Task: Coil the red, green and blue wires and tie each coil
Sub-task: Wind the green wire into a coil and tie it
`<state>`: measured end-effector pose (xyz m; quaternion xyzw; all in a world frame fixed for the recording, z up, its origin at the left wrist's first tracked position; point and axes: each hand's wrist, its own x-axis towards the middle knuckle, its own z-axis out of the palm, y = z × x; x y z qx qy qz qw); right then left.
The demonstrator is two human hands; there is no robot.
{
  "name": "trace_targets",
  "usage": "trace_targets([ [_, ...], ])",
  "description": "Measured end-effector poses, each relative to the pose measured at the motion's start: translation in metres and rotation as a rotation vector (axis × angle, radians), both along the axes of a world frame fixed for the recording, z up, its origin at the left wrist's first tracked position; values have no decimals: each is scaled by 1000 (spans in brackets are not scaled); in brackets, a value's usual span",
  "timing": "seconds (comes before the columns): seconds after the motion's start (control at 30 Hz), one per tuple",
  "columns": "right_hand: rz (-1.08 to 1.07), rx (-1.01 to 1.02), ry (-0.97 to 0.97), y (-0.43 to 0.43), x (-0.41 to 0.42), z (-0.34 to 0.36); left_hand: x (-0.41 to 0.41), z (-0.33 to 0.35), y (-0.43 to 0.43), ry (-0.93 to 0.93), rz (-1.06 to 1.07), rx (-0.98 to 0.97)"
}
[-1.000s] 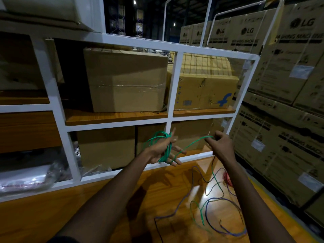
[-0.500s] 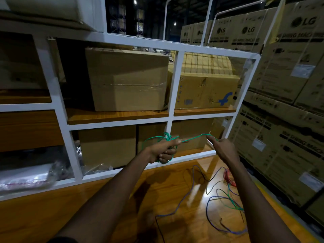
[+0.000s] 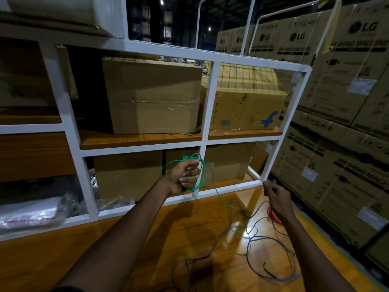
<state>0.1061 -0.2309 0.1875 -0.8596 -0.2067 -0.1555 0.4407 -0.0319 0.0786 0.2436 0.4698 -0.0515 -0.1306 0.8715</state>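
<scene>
Holding the green wire (image 3: 203, 173) coil up by the white shelf (image 3: 207, 102), the left grip (image 3: 185, 175) is curled tight around it. One green end drops to the wooden tabletop (image 3: 189, 228), where the blue wire (image 3: 273, 278) and red wire (image 3: 273, 217) lie loose. The right grip (image 3: 277, 199) hangs above them; I cannot tell if it pinches anything.

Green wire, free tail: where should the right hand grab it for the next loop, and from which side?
Pinch the tail on the span hanging between the coil in the left hand and the table. Come from the right: the right hand is on that side, and lower down the tail crosses other wires.
</scene>
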Motion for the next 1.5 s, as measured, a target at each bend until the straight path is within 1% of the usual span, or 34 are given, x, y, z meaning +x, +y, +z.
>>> trace_targets([
  [0.07, 47, 12, 14, 6, -5, 0, 1, 3, -3, 2, -17, 22],
  [0.2, 145, -73, 108, 27, -7, -6, 3, 12, -19, -9, -57, 233],
  [0.3, 277, -96, 234, 43, -18, -5, 3, 17, -19, -10, -56, 253],
  [0.37, 418, -59, 413, 52, -29, 2, 2, 18, -15, 11, -15, 248],
  [0.47, 667, -82, 798, 57, -37, 10, 0, 18, -14, 46, 59, 233],
  [0.5, 736, -104, 864, 57, -38, 11, 0, 17, -13, 59, 78, 212],
  [0.53, 760, -120, 874, 56, -38, 11, -1, 16, -13, 67, 88, 174],
  [0.57, 727, -106, 848, 57, -37, 9, -1, 14, -12, 64, 92, 125],
  [0.6, 638, -52, 772, 57, -37, 6, -2, 13, -11, 53, 96, 71],
  [0.67, 412, 153, 584, 54, -32, -1, -5, 15, -11, 10, 111, -29],
  [0.7, 311, 235, 495, 51, -28, -4, -6, 17, -11, -18, 131, -71],
  [0.73, 241, 278, 447, 47, -24, -7, -7, 21, -11, -43, 165, -113],
  [0.77, 211, 324, 444, 42, -20, -11, -7, 25, -9, -65, 200, -167],
  [0.83, 254, 490, 541, 32, -14, -16, -5, 35, -5, -96, 258, -258],
  [0.9, 306, 664, 690, 24, -10, -16, -3, 41, -3, -89, 292, -267],
  [0.97, 250, 723, 746, 22, -9, -12, -2, 40, -5, -73, 302, -228],
  [1.0, 195, 676, 707, 23, -10, -9, -1, 38, -7, -67, 310, -193],
  [1.07, 122, 454, 516, 27, -13, -4, 2, 33, -13, -64, 337, -104],
  [1.13, 180, 166, 278, 33, -20, 4, 5, 31, -18, -58, 377, -32],
  [1.2, 307, -49, 147, 42, -28, 13, 6, 33, -24, -43, 400, -20],
  [1.27, 417, -106, 89, 49, -40, 22, 6, 35, -29, -47, 385, -51],
  [1.37, 548, -67, -7, 55, -52, 34, 10, 34, -34, -60, 358, -80],
  [1.43, 582, -39, -76, 57, -56, 39, 13, 31, -35, -55, 361, -66],
  [1.5, 570, -6, -129, 61, -60, 43, 15, 29, -37, -52, 363, -37],
])
